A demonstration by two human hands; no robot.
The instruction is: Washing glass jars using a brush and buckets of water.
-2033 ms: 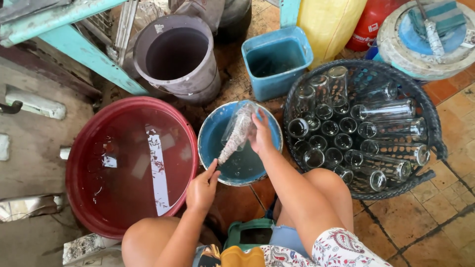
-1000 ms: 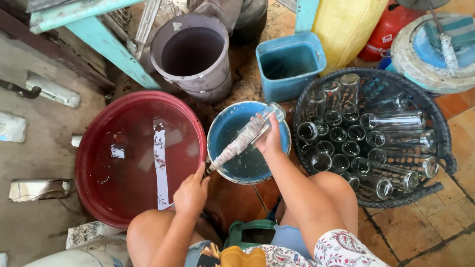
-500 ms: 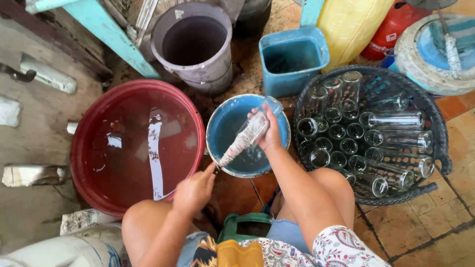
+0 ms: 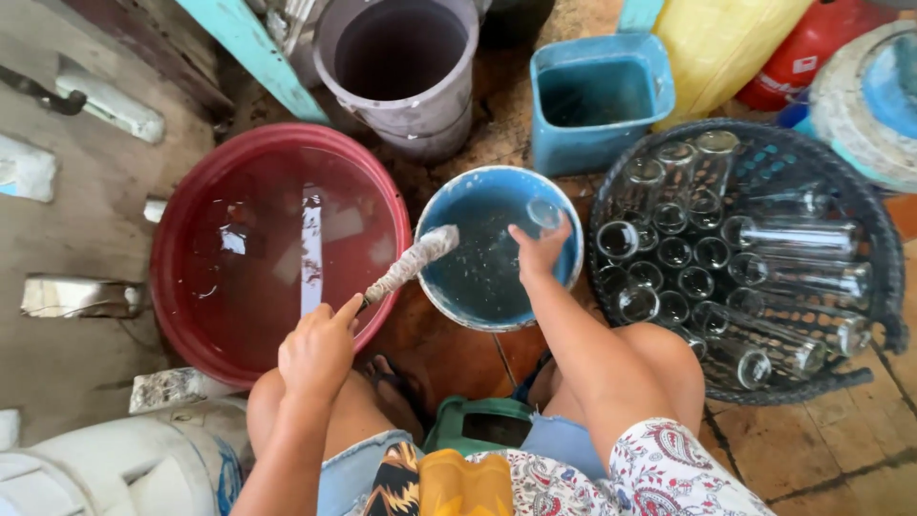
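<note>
Gripping a bottle brush (image 4: 409,265) in my closed left hand (image 4: 317,349), I keep its head over the blue basin's (image 4: 449,291) left rim. My right hand (image 4: 541,250) closes round a clear glass (image 4: 544,213), tilted over the basin's water so drips fall inside; a basket of glasses (image 4: 841,382) sits just right.

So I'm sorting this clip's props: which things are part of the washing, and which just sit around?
In use: left hand holding brush; right hand holding glass; blue bowl; basket of glasses.

Lying about: red basin, grey bucket, blue tub, white container.
</note>
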